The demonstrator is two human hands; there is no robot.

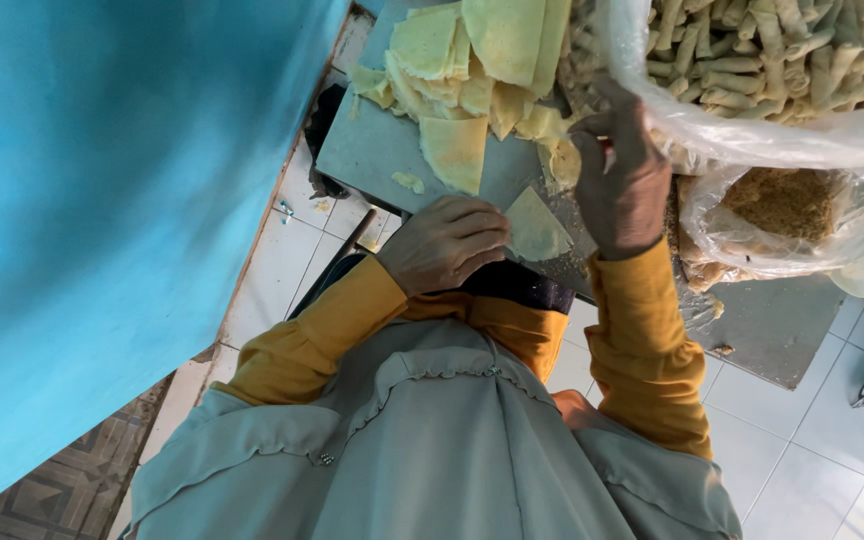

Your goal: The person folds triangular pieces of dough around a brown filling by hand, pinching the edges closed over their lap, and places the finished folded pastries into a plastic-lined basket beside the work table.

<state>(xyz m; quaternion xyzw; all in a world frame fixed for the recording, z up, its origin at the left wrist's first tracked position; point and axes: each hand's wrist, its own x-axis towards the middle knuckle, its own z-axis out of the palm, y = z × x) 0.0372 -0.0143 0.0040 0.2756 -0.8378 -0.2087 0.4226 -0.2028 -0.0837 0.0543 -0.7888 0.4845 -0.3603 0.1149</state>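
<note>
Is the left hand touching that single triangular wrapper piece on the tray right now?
Touching. The head view shows the left hand with its fingertips resting on the near edge of the triangular wrapper piece, no gap visible between them.

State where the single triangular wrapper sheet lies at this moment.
In the head view the triangular wrapper sheet lies on the grey board, between the left hand and right hand, below the pile of wrappers.

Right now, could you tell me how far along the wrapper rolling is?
Done: a clear bag already holds many finished rolls. In hand: the left hand rests on a triangular wrapper on the grey board, while the right hand pinches filling. Left: a pile of unrolled wrappers and a bag of crumbly filling.
</note>
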